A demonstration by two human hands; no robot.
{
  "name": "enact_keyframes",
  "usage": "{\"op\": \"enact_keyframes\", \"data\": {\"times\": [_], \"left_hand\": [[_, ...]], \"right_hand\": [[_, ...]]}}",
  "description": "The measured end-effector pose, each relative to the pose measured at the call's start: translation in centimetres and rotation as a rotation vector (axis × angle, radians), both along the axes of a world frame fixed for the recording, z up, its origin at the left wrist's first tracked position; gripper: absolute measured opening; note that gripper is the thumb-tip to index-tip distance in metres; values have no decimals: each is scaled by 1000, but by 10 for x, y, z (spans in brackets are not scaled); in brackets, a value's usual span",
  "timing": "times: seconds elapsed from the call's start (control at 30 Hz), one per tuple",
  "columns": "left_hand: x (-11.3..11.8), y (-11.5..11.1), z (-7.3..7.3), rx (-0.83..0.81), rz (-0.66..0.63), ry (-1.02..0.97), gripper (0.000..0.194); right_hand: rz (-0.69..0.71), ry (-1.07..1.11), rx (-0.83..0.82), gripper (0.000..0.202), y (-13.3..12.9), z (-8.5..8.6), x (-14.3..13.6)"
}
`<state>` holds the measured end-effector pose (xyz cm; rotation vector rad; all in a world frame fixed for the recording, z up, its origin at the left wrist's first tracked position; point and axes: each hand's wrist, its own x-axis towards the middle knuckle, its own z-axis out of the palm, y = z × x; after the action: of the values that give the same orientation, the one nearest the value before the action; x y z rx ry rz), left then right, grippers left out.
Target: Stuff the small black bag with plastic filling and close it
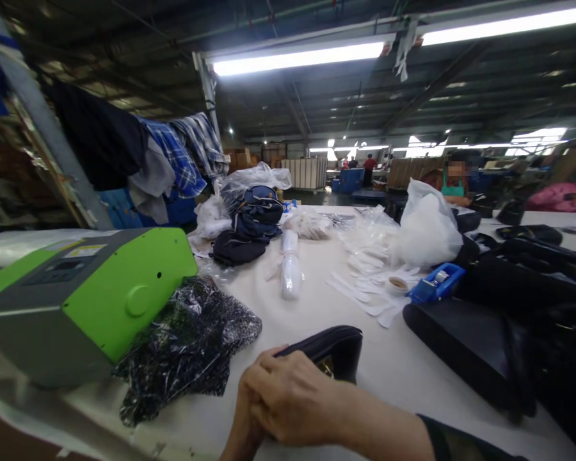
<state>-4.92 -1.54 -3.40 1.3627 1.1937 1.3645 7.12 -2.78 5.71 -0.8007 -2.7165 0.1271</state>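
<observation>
2 hands meet at 6 o'clock on the white table [288, 320]: the right hand [292, 397] lies curled over the left hand [242, 429], fingers closed on a small black pouch [331, 351] (gold clasp showing). It looks soft, light and pliable, best gripped along its stiffer top edge. It sits at 1 o'clock, touching the knuckles.
</observation>
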Motion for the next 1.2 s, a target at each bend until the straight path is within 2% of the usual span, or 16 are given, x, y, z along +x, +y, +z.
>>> {"op": "enact_keyframes", "data": {"times": [0.07, 0.17, 0.23, 0.3, 0.4, 0.53, 0.67, 0.73, 0.83, 0.9, 1.03, 1.13, 1.2], "left_hand": [[0, -4, 5, -20, -62, -7, 36], [0, -8, 11, -84, -138, -40, 43], [0, -9, 13, -112, -142, -63, 44], [1, -8, 12, -112, -126, -76, 43], [1, -7, 10, -109, -120, -81, 46], [1, -8, 9, -112, -106, -63, 48], [2, -10, 7, -130, -47, -68, 48], [3, -10, 6, -134, -28, -62, 49], [4, -11, 6, -135, -5, -44, 50], [6, -11, 7, -139, 5, -55, 50], [8, -13, 11, -154, 6, -78, 53], [8, -14, 10, -161, 3, -84, 55], [8, -14, 9, -165, -1, -86, 57]], "right_hand": [[-75, 106, -185, 26, 8, 14, 25], [-260, 243, -330, 38, 30, 24, 76], [-286, 260, -541, 52, 47, 20, 110], [-317, 251, -760, 55, 60, 9, 134], [-381, 332, -890, 48, 69, -7, 147], [-421, 435, -851, 35, 70, -15, 140], [-459, 514, -661, 14, 60, -24, 134], [-430, 578, -478, 7, 52, -34, 134], [-328, 674, -104, 4, 44, -51, 138], [-283, 673, 19, 6, 42, -58, 141], [-277, 618, -71, 11, 42, -58, 149], [-340, 599, -212, 17, 41, -58, 154], [-399, 580, -349, 30, 40, -59, 156]]}}
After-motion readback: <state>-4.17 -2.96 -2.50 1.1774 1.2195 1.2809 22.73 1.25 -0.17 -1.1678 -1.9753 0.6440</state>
